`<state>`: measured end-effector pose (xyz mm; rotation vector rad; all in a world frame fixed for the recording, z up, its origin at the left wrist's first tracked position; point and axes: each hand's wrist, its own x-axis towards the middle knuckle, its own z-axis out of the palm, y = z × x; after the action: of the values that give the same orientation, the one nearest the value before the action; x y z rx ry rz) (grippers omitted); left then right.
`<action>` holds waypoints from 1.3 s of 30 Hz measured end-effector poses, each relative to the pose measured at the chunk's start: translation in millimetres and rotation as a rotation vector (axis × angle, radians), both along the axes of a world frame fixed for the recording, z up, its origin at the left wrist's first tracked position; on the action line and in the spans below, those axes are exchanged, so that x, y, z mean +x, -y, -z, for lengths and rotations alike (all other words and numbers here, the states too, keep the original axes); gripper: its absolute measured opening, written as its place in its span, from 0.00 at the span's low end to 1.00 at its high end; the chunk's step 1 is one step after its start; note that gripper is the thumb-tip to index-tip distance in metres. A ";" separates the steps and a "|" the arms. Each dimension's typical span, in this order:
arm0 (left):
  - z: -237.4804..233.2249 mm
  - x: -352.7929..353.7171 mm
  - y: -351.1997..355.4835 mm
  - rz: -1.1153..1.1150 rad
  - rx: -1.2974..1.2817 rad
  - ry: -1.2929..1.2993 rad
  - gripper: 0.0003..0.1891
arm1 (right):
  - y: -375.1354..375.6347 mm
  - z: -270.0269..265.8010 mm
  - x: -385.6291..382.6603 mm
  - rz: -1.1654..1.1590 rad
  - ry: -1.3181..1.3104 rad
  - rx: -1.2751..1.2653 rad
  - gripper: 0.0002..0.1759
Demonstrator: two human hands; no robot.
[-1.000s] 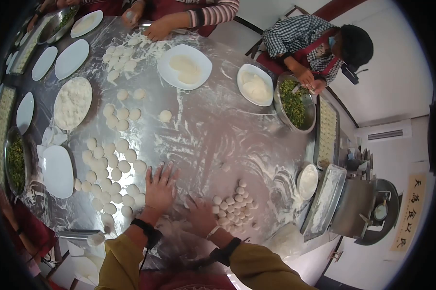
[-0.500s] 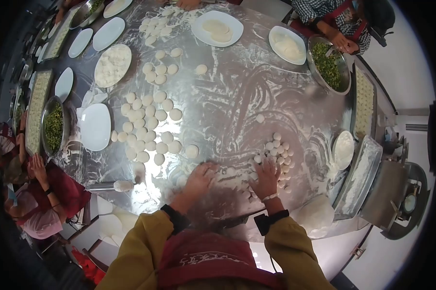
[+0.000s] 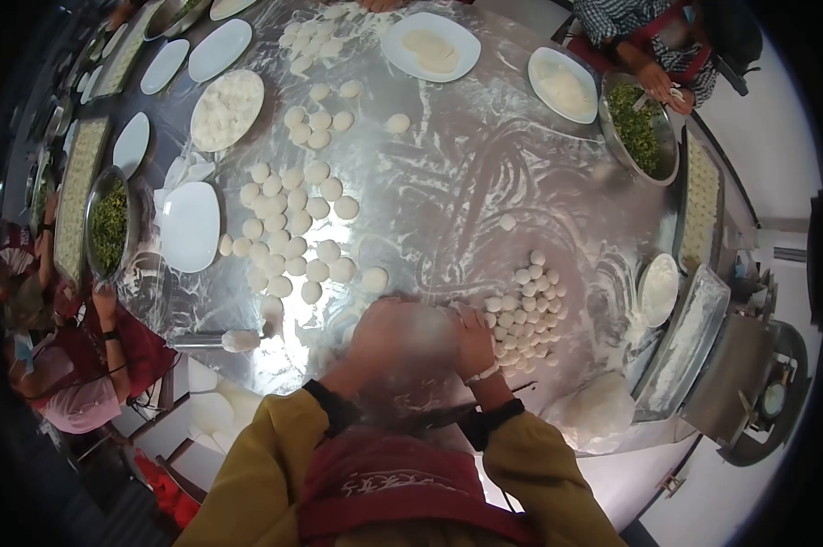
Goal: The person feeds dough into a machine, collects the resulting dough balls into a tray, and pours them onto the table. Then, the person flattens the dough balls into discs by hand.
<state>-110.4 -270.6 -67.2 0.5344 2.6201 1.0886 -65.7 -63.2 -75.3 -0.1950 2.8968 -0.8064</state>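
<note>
My left hand (image 3: 381,335) is low over the floured metal table, smeared by motion, so its fingers cannot be made out. Close on its right, my right hand (image 3: 471,339) has its fingers apart, at the left edge of a cluster of small dough balls (image 3: 527,304). A pale blurred patch lies between the two hands; what it is cannot be told. Flattened dough rounds (image 3: 295,221) lie in a large group beyond my left hand. One single round (image 3: 374,279) is nearest to that hand. A lone small ball (image 3: 507,221) sits beyond the cluster.
A floury rolling pin (image 3: 240,341) lies at the left, near a white plate (image 3: 191,228). Bowls of chopped greens (image 3: 108,228) stand at both sides. A flour tray (image 3: 683,346) and a large dough lump (image 3: 596,412) are at the right. Co-workers' hands (image 3: 662,87) show at the edges.
My left hand has moved slightly right and my right hand left, out of the ball cluster, so they are closer together. The view has shifted slightly.
</note>
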 end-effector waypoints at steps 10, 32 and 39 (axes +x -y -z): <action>17.6 15.4 14.1 0.233 0.019 -0.015 0.20 | -0.7 5.5 11.0 0.355 0.035 -0.226 0.21; 30.8 -53.4 -76.6 0.235 -0.359 -0.224 0.32 | -5.3 19.2 1.9 0.306 0.068 -0.062 0.31; 45.3 -58.8 -65.8 0.240 -0.386 -0.243 0.30 | 8.2 23.2 -11.2 0.246 0.102 -0.073 0.23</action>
<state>-169.2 -204.8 -112.5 0.9048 2.7742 0.4534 -76.8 -71.4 -98.5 0.1939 2.8322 -0.9305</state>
